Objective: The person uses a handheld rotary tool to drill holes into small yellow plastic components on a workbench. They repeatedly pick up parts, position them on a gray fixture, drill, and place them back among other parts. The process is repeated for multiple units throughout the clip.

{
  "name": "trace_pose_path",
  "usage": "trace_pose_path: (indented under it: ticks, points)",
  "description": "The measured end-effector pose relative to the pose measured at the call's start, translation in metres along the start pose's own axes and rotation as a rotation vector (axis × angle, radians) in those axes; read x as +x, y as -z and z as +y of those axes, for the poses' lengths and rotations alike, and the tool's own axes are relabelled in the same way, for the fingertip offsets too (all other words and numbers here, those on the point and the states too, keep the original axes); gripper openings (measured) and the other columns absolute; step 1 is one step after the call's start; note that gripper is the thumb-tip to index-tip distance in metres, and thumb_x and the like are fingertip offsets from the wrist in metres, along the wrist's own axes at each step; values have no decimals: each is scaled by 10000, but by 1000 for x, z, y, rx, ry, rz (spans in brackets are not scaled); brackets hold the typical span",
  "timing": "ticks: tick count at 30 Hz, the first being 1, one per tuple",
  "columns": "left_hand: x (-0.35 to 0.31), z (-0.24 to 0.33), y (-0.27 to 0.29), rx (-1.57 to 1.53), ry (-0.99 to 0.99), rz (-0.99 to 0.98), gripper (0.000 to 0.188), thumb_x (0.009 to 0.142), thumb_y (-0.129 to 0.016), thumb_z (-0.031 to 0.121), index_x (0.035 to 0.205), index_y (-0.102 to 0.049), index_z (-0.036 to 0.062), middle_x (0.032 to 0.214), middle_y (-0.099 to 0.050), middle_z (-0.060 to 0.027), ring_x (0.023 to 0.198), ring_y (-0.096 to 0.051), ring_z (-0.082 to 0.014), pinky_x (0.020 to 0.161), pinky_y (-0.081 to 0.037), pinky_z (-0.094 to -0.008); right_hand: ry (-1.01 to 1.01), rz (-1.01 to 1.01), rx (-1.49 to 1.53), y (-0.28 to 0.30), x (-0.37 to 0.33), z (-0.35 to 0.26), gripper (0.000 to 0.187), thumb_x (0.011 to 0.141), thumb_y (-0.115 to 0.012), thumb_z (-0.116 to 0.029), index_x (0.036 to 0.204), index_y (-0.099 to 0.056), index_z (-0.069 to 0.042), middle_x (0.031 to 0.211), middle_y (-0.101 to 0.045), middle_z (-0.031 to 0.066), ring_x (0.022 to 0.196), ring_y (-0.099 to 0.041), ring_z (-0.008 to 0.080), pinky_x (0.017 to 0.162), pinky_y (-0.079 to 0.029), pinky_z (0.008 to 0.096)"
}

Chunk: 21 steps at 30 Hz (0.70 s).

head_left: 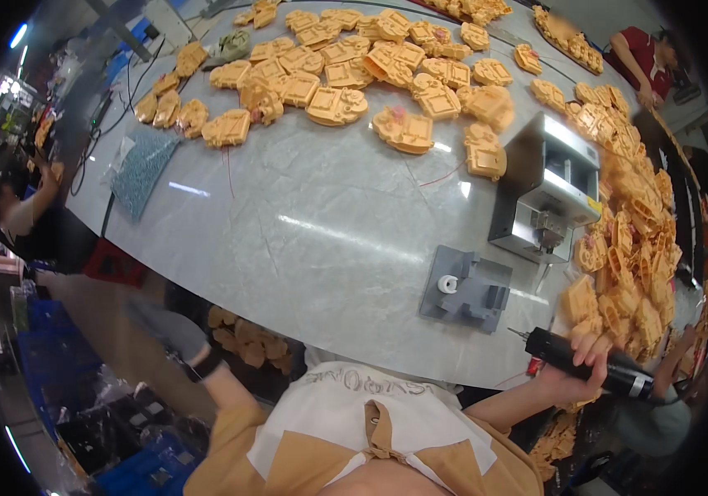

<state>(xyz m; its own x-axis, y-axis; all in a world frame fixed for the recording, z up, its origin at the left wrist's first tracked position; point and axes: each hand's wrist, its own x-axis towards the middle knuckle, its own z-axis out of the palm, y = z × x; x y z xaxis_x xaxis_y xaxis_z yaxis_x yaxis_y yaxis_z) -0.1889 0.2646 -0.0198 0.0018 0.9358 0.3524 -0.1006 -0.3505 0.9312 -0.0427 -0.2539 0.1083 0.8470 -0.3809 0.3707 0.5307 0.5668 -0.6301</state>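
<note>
My right hand (590, 357) is wrapped round a black electric screwdriver (565, 354), whose thin bit points left at the table's front right edge. My left hand (170, 329), in a grey glove, hangs off the table's front left side, apart from anything on it. Motion blur smears its fingers. Close to the screwdriver bit lies a grey fixture (478, 307) with raised blocks and a small white ring-shaped part (447, 284). Behind the fixture stands a silver and black benchtop machine (548, 190). The nearest orange plastic housing (485, 152) sits beside that machine, with a thin red wire.
Orange housings (346, 62) spread across the far table, and more are heaped (631, 273) at the right. A bag of small teal pieces (144, 172) lies at left on the grey tabletop (288, 248). One person (27, 211) is at far left, another (643, 62) far right.
</note>
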Motion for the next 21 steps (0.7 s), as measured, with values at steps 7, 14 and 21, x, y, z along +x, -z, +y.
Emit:
trace_pose_path:
  ticks: [7,14,21]
  points:
    - [53,25,-238,1279,-492,-874,678,745,-579,392,1331,-341,147,1352,-291,-155,1239,-250,-314,1004,-242,-408,-127,76,42,-27,-14,26,417,731,-481,-42,1140,-398,-41,618,-365,16,498,-375,114,580,-358,276]
    - [-40,55,-191,822,-467,-1109,684,633,-706,334,1248,-461,166,1096,-494,-162,997,-505,-299,855,-441,-366,-30,154,-149,10,-23,1,420,742,-469,-92,1153,-395,-46,610,-339,7,512,-379,113,607,-344,288]
    - [-122,92,-139,300,-293,-1046,766,554,-785,155,1236,-444,74,1124,-477,-163,1036,-510,-275,876,-438,-381,-109,118,-74,19,-23,7,446,730,-478,-101,1165,-399,-47,620,-359,7,524,-393,128,612,-354,306]
